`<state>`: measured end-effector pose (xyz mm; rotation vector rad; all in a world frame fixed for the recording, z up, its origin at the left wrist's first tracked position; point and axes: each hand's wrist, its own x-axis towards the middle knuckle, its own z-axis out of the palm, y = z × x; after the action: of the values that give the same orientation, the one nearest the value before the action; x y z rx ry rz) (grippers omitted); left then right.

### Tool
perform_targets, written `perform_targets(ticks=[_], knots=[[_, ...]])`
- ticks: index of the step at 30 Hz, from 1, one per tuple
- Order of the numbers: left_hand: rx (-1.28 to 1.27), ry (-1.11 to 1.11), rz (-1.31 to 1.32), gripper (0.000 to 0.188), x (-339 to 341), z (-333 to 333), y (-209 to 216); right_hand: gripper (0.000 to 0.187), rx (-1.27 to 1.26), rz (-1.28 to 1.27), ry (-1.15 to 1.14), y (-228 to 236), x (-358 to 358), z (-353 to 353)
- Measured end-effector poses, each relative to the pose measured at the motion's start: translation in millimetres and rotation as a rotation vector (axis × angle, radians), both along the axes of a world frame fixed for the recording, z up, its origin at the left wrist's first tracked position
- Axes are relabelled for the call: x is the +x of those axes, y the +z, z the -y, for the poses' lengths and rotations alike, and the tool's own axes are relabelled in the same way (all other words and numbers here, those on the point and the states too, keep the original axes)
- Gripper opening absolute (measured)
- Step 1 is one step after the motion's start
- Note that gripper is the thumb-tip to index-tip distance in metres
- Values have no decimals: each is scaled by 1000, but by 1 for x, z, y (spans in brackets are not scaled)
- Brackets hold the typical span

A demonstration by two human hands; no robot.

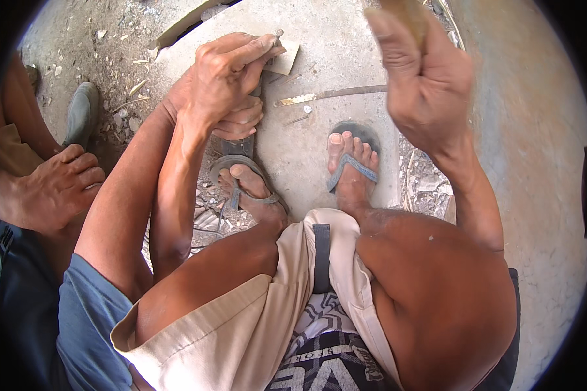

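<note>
My left hand point(231, 68) is raised over the concrete slab, fingers closed in a pinch on a small metal pin with a rounded head point(279, 34). Just below it, another person's hand point(242, 120) grips a dark metal piece point(238, 146) that stands near my left foot. That person's arm runs alongside my left forearm. Up at the right, my right hand point(430, 85) is closed round a brown wooden handle point(407, 18); its far end is cut off by the frame edge. A pale flat piece point(285, 58) lies beside the pinching fingers.
A thin worn metal strip point(332, 95) lies across the slab point(300, 163), with a loose nail point(297, 120) near it. My sandalled feet point(352, 163) rest below. At the left are a co-worker's other hand point(62, 186) and a grey shoe point(83, 114). Rubble point(127, 120) covers the ground.
</note>
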<state>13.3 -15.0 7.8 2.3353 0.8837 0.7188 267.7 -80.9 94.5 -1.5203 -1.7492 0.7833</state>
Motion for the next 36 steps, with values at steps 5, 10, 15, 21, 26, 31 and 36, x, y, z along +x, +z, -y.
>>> perform_targets(ticks=[5, 10, 15, 21, 26, 31, 36], knots=[[-7, 10, 12, 21, -7, 0, -6, 22, -97, 114, 148, -10, 5, -10], [-10, 32, -17, 20, 0, 2, 2, 20, 127, -97, -78, 4, 0, -7], [-17, 26, 12, 20, -3, 0, -5, 20, -135, 106, 89, -8, 1, -4], [-36, 47, 8, 20, -3, 4, -2, 21, 110, -138, -61, -1, -1, -8], [-29, 26, -5, 21, 0, 1, -1, 23, -213, 220, 148, -11, 5, -9], [-39, 26, -30, 21, -2, 3, 0, 21, -23, 76, 26, 5, 2, -7], [-49, 1, -39, 21, -4, 4, 3, 20, 184, -67, -41, 0, -4, -6]])
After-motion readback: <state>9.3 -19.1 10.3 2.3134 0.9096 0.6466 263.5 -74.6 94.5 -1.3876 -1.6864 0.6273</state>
